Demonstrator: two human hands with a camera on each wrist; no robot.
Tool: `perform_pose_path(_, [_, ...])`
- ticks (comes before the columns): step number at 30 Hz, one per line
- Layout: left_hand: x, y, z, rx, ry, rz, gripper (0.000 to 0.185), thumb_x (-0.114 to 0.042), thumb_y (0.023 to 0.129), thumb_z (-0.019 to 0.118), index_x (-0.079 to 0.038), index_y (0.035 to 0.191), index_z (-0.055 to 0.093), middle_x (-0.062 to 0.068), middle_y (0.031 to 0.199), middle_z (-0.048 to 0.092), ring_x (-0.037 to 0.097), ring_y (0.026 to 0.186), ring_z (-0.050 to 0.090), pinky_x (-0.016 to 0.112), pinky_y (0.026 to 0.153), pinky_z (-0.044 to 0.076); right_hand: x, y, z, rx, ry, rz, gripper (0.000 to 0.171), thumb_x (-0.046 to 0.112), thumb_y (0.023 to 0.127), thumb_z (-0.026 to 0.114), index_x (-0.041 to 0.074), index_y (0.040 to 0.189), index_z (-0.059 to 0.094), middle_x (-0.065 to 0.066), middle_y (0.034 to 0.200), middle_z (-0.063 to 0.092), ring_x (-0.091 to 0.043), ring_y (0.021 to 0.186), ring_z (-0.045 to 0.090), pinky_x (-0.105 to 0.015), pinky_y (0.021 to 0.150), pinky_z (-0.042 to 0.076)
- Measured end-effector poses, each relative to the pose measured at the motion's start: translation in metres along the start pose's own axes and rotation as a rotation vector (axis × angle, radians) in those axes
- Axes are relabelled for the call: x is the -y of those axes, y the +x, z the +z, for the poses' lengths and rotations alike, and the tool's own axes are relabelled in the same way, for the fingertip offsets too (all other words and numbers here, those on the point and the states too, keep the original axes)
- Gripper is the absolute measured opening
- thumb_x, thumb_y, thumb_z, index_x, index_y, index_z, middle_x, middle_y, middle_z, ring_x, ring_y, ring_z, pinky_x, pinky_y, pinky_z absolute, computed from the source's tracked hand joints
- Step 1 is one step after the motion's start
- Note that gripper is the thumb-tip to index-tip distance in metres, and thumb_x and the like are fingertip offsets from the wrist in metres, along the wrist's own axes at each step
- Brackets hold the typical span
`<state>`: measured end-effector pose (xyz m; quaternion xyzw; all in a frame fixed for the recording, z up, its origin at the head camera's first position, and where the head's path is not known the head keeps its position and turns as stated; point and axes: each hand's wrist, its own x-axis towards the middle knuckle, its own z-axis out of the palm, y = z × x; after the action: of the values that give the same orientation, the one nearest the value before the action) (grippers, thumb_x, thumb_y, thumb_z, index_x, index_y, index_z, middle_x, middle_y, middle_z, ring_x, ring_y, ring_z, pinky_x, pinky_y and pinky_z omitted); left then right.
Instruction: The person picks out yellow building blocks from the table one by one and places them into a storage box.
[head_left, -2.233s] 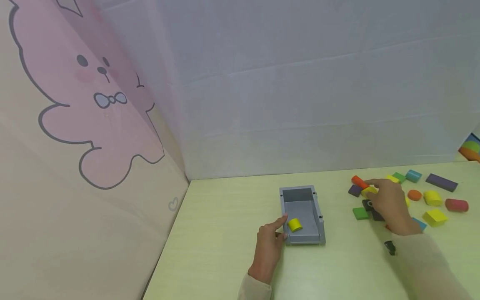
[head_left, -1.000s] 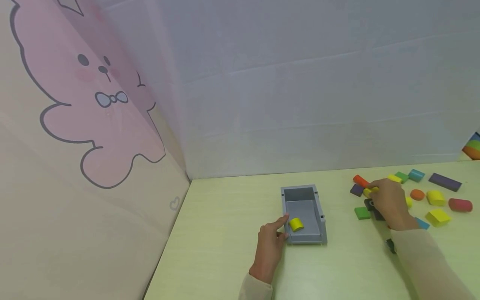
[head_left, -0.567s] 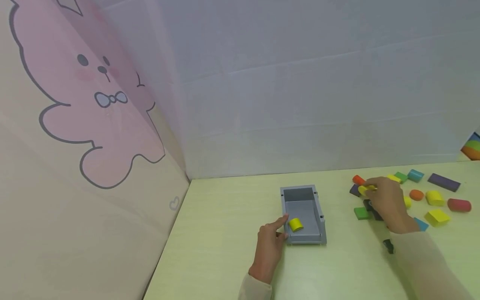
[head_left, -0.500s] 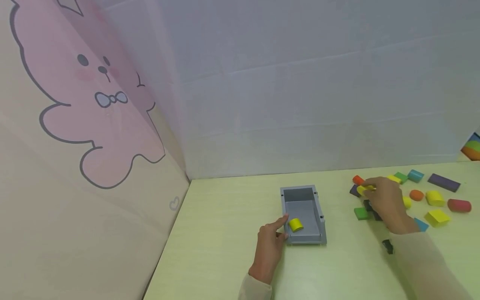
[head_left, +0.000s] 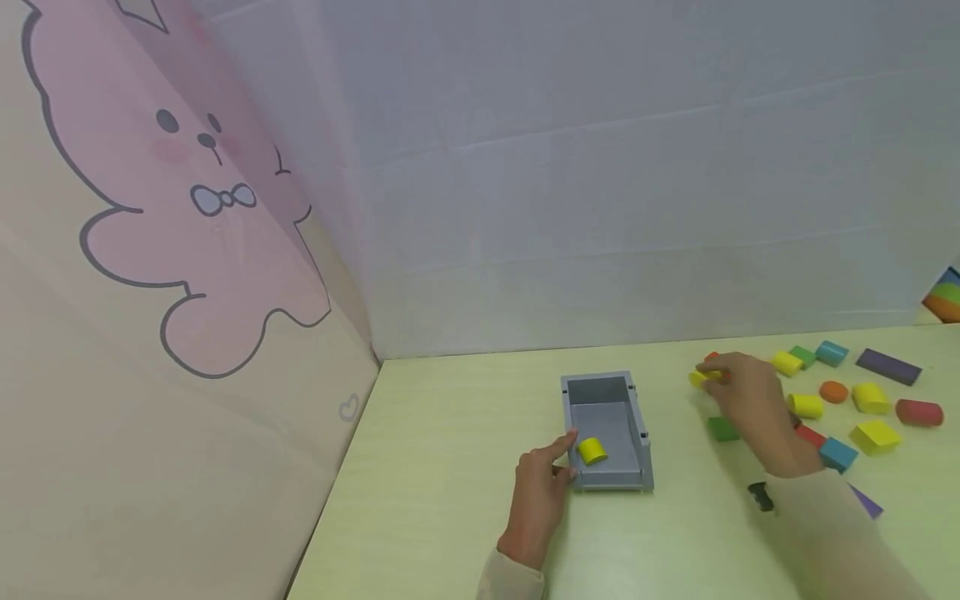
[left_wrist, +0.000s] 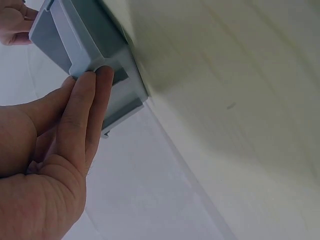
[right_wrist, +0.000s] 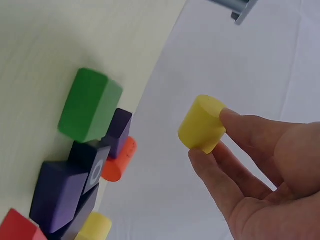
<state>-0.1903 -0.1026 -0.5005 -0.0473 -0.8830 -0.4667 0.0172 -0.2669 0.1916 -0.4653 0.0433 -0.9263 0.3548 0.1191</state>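
Since a second ago the right hand (head_left: 738,400) has lifted away from the pile of blocks and swung left toward the grey tray (head_left: 639,417), carrying a small yellow cylinder (right_wrist: 202,123) with it, while the left hand (head_left: 538,492) has stayed put at the tray's near left corner. That right hand is partly closed, pinching the cylinder between thumb and fingertips (right_wrist: 231,120) by one end only, with most of the block sticking out free; such a shallow hold on a round, smooth piece could let it twist out and roll off across the counter (head_left: 450,467), or knock the green block (right_wrist: 90,105) lying just below the hand's path. The left hand lies nearly flat, fingers straight and pressed against the tray's outer wall (left_wrist: 95,75); it seems to press rather than grip, though the wrist view is too close to be sure. Another yellow piece (head_left: 592,450) already lies inside the tray.
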Motion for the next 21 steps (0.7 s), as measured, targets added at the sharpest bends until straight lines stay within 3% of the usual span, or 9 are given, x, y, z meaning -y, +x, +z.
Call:
perform_pose_path(4, [0.000, 0.000, 0.000, 0.001, -0.009, 0.003, 0.055, 0.013, 0.086, 0.076, -0.007, 0.137, 0.071, 0.016, 0.139, 0.068, 0.017, 0.088, 0.076, 0.021, 0.069, 0.057, 0.009, -0.002, 0.004, -0.010, 0.009, -0.021, 0.023, -0.010, 0.088, 0.075, -0.014, 0.111, 0.074, -0.036, 0.119, 0.069, -0.053, 0.099, 0.067, -0.062, 0.081, 0.056])
perform_pose_path(12, [0.000, -0.001, -0.001, -0.003, -0.003, 0.009, 0.056, 0.014, 0.085, 0.076, -0.007, 0.137, 0.071, 0.016, 0.139, 0.068, 0.018, 0.089, 0.077, 0.021, 0.069, 0.057, 0.024, -0.007, 0.015, -0.019, 0.011, -0.080, 0.024, -0.011, 0.085, 0.078, -0.013, 0.109, 0.075, -0.035, 0.120, 0.070, -0.052, 0.094, 0.071, -0.060, 0.076, 0.059])
perform_pose_path(21, [0.000, 0.000, 0.000, -0.008, -0.006, 0.012, 0.055, 0.014, 0.085, 0.076, -0.007, 0.136, 0.072, 0.016, 0.138, 0.069, 0.016, 0.089, 0.076, 0.022, 0.069, 0.056, 0.042, -0.013, 0.021, 0.009, 0.004, -0.050, 0.027, -0.008, 0.088, 0.079, -0.011, 0.114, 0.075, -0.034, 0.127, 0.068, -0.053, 0.106, 0.070, -0.061, 0.085, 0.058])
